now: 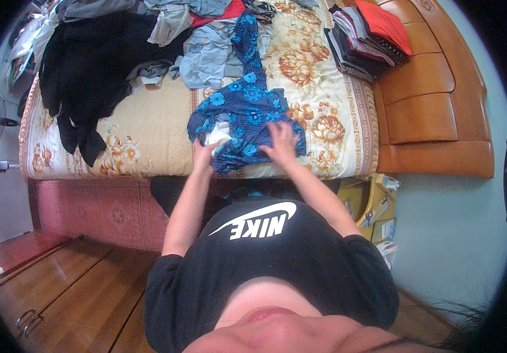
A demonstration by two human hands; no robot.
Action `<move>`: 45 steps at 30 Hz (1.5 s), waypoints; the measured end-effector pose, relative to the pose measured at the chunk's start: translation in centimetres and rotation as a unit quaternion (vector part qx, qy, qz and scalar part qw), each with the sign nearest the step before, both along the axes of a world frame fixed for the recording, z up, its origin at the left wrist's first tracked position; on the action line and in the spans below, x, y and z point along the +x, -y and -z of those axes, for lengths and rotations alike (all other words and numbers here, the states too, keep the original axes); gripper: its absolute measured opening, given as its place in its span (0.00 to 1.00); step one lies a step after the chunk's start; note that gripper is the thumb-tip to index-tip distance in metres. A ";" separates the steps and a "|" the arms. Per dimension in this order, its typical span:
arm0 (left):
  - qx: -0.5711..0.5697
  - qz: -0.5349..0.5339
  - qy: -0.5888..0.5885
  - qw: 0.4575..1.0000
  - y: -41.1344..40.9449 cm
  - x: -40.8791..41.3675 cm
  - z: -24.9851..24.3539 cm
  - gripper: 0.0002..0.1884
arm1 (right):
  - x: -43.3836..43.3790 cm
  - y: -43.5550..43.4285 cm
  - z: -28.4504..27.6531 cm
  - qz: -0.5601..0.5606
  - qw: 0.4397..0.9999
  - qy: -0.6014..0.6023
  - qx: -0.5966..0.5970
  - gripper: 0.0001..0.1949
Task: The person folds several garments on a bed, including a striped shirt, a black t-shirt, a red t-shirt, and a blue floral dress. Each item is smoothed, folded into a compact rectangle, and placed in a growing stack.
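Observation:
A dark blue garment with lighter blue flowers (253,115) lies spread and rumpled at the near edge of the bed, one long part reaching away over other clothes. My left hand (203,154) is at its left side, by a white piece of cloth (219,134); whether the fingers grip the fabric cannot be told. My right hand (281,142) rests on or just above the garment's right part, its fingers spread and slightly blurred. Light blue clothing (205,57) lies just beyond the garment.
A large black garment (99,57) covers the bed's left part, with a heap of mixed clothes at the far side. A stack of folded clothes (368,39) sits at the right, against the brown padded headboard (429,79). The flowered bedding (297,66) shows between.

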State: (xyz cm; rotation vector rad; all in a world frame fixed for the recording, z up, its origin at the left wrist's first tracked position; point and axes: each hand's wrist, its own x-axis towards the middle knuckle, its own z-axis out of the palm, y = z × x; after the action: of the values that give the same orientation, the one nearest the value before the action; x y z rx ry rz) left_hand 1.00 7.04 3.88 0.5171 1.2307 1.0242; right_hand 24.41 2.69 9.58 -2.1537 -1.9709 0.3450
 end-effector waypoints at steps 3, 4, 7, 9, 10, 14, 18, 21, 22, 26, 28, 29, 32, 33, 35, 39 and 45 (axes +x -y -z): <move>0.137 0.082 0.103 0.982 -5.2 -3.7 -3.7 0.39 | 4.2 0.0 3.2 0.071 0.989 0.080 -0.106 0.54; 0.138 0.077 0.114 0.981 -6.3 -4.7 -7.7 0.39 | 4.3 0.0 3.4 0.060 0.991 0.057 -0.103 0.49; 0.246 0.034 0.116 0.962 -11.9 -12.0 -8.7 0.34 | 3.6 -1.9 3.8 -0.045 0.997 0.000 -0.070 0.33; 0.206 -0.044 -0.015 0.978 -13.3 -15.1 -10.1 0.32 | 2.4 -2.3 4.4 -0.097 0.994 -0.036 0.031 0.25; 0.213 -0.079 -0.296 0.928 -13.4 -17.6 -7.8 0.32 | 1.0 -2.6 3.8 -0.116 0.984 -0.056 0.121 0.22; 0.176 -0.062 -0.604 0.775 -11.7 -17.0 -1.9 0.37 | -1.3 -2.4 4.3 -0.236 0.958 -0.058 0.155 0.19; 0.206 -0.028 -0.621 0.756 -9.9 -14.3 1.7 0.33 | -2.6 -1.7 3.3 -0.247 0.968 -0.029 0.031 0.18; 0.081 0.088 -0.713 0.691 -9.6 -11.6 -1.7 0.31 | -1.3 -1.8 4.2 -0.225 0.973 0.030 -0.045 0.17; 0.037 0.148 -0.728 0.668 -10.1 -11.8 -2.1 0.26 | -0.6 -2.4 4.3 -0.224 0.970 0.055 -0.073 0.17; 0.115 0.080 -0.690 0.710 -11.0 -14.5 0.2 0.18 | 3.8 -5.2 1.9 -0.164 0.977 0.138 -0.001 0.05; 0.173 0.022 -0.587 0.790 -12.3 -17.4 1.8 0.16 | 7.6 -7.4 1.0 -0.140 0.960 0.235 0.069 0.02; 0.136 0.011 -0.464 0.875 -13.2 -19.7 1.8 0.17 | 8.6 -8.6 -0.5 -0.101 0.968 0.199 0.118 0.07; 0.240 -0.131 -0.144 0.951 -12.5 -21.1 -1.4 0.15 | 11.5 -10.1 -5.5 -0.024 0.944 0.201 0.262 0.10; 0.281 -0.142 -0.118 0.942 -11.8 -21.4 -3.6 0.12 | 12.3 -10.2 -6.6 0.000 0.936 0.177 0.304 0.10; 0.328 -0.124 -0.092 0.932 -9.6 -21.9 -6.2 0.12 | 13.2 -9.6 -7.8 0.003 0.909 0.178 0.376 0.10; 0.124 0.021 -0.266 0.956 -3.9 -27.3 -1.4 0.12 | 15.2 -4.8 -3.8 0.007 0.936 0.188 0.297 0.09; 0.183 0.186 -0.649 0.714 0.7 -29.4 5.9 0.21 | 17.5 3.2 5.9 0.033 0.974 0.174 0.138 0.13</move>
State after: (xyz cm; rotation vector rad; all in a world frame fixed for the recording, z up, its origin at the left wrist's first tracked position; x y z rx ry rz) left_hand -28.42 6.35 -2.03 1.9429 1.9855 0.4327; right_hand 41.89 -0.51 3.68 -2.2004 -1.9661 -0.3238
